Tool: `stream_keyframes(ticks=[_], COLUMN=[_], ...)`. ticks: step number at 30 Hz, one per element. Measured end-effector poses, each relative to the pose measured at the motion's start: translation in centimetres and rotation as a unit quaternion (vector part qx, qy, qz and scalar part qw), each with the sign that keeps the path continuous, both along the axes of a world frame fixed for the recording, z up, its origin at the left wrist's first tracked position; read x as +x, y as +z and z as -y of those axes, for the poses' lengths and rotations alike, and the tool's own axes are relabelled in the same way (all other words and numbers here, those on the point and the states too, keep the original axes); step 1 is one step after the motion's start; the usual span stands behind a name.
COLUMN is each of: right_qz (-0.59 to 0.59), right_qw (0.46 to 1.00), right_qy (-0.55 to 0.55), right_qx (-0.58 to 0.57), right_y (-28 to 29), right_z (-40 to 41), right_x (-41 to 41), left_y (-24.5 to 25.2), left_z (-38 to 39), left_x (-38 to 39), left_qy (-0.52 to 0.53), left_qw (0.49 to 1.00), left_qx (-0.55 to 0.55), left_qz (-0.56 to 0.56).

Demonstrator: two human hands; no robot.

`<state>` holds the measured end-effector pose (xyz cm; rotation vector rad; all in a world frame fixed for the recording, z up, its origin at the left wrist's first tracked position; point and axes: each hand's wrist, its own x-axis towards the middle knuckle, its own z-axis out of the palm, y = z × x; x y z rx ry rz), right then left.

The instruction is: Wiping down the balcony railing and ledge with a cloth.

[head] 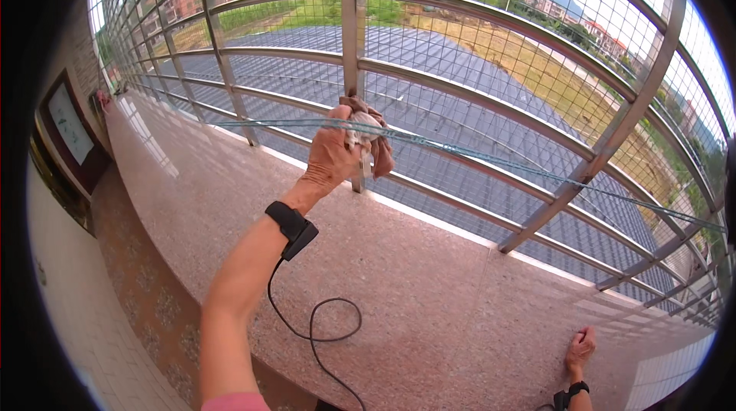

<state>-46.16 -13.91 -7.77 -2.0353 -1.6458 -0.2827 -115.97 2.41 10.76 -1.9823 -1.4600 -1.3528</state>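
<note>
My left hand (333,152) grips a crumpled brown and whitish cloth (376,146) against a vertical stainless-steel post (349,25) of the window grille, near its lower end. A thin blue-green cord (483,155) runs across the grille and passes at the height of this hand. At the lower right, my right hand (581,348) rests on the speckled pink granite ledge (437,296), its fingers curled in and nothing visible in them. Both wrists wear black bands with a small device.
A black cable (313,319) loops from the left wristband over the ledge. Horizontal rails (460,89) and wire mesh line the far side. Beyond them lies a dark corrugated roof (322,77). A patterned floor (138,273) and a framed door (72,129) are at left.
</note>
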Motion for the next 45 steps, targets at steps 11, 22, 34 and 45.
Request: stream_keyframes(ticks=[11,22,34,45], right_qz=[0.006,-0.008,-0.019,-0.005], right_qw=[1.0,1.0,1.0,1.0], right_qy=[0.012,-0.011,0.011,-0.018], right_qx=[0.008,0.009,-0.002,-0.009], right_y=[0.8,1.4,1.4,1.2], right_z=[0.0,0.0,0.1,0.0], right_x=[-1.1,-2.0,-1.7,-2.0], left_y=[1.9,-14.2,-7.5,-16.5], left_z=[-1.2,0.9,1.3,1.1], left_x=[-0.4,0.8,-1.2,0.6], left_qy=[0.027,0.103,0.053,0.144], left_qw=[0.99,0.976,0.937,0.967], left_qx=[0.132,-0.111,-0.082,-0.205], left_qz=[0.048,0.159,0.336,-0.042])
